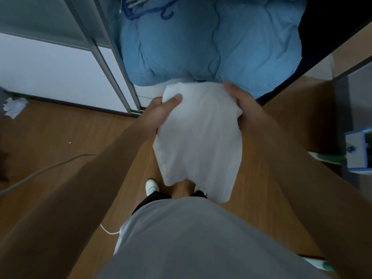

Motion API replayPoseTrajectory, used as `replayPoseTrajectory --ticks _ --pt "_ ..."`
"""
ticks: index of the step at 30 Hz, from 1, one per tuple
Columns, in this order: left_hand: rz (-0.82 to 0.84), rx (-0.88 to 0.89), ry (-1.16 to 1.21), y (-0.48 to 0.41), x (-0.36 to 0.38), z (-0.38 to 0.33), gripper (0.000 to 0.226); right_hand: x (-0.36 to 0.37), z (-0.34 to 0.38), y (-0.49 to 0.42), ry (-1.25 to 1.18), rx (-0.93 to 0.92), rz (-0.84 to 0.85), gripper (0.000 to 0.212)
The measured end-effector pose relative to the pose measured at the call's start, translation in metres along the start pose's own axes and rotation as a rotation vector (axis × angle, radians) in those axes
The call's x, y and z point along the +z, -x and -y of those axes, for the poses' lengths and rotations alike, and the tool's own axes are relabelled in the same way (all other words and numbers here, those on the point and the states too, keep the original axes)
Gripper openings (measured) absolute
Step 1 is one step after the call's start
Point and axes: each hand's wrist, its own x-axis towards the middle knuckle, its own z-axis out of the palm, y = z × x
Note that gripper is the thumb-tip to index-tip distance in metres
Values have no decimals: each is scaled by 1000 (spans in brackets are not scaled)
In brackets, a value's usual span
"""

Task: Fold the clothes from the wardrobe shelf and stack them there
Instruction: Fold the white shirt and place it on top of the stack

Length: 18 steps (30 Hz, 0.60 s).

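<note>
A white garment (198, 137) hangs in front of me, partly folded, its lower edge dangling near my feet. My left hand (161, 111) grips its upper left edge with the thumb on top of the cloth. Along the upper right edge, my right hand (244, 106) holds it with fingers curled behind the fabric. Just beyond the garment lies a bulky blue quilt (211, 43) in the open wardrobe.
A grey sliding wardrobe door frame (112, 63) stands to the left. Blue hangers (149, 12) lie at the back above the quilt. The wooden floor (60, 127) carries a grey cable (40, 172) and crumpled paper (14, 105). A blue and white box (360, 152) sits at right.
</note>
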Motion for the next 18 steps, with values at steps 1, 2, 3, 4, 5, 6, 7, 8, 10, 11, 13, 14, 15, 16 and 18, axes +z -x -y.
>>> replayPoseTrajectory --ticks 1,2,3,4,5,6,7,8,10,11,13,14,15,16,18 --pt "-48 -29 81 -1 3 -3 47 -4 -9 2 -147 31 -4 46" --pt "-81 -48 140 -2 3 -5 46 -7 -18 3 -184 76 -19 54" --pt "-106 -63 161 -4 2 -8 42 -9 -27 4 -114 124 -36 57" --pt "-126 -86 159 -5 -1 -10 38 -8 -37 5 4 174 -45 53" --pt "-145 -116 152 -5 -4 -13 34 -6 -46 4 118 198 -24 47" --pt "-146 -152 157 -4 -10 -14 35 -4 -53 2 203 184 -2 42" --pt "-121 -181 192 -3 -15 -14 38 -1 -57 -1 232 146 -11 39" --pt "-66 -195 241 0 -23 -13 45 2 -59 -4 200 108 -35 33" --pt "58 -215 244 5 -41 -5 58 9 -55 -11 93 57 -75 23" --pt "130 -233 179 8 -48 -1 55 11 -51 -15 65 50 -99 23" --pt "225 -220 37 11 -59 8 40 11 -43 -25 93 71 -155 27" --pt "209 -199 11 10 -62 10 35 10 -39 -29 124 96 -171 29" --pt "159 -173 8 9 -64 11 31 8 -37 -33 146 128 -165 32" --pt "105 -153 19 7 -66 11 29 6 -35 -34 158 161 -135 38" --pt "25 -134 40 4 -72 8 25 3 -35 -35 258 229 -24 54"
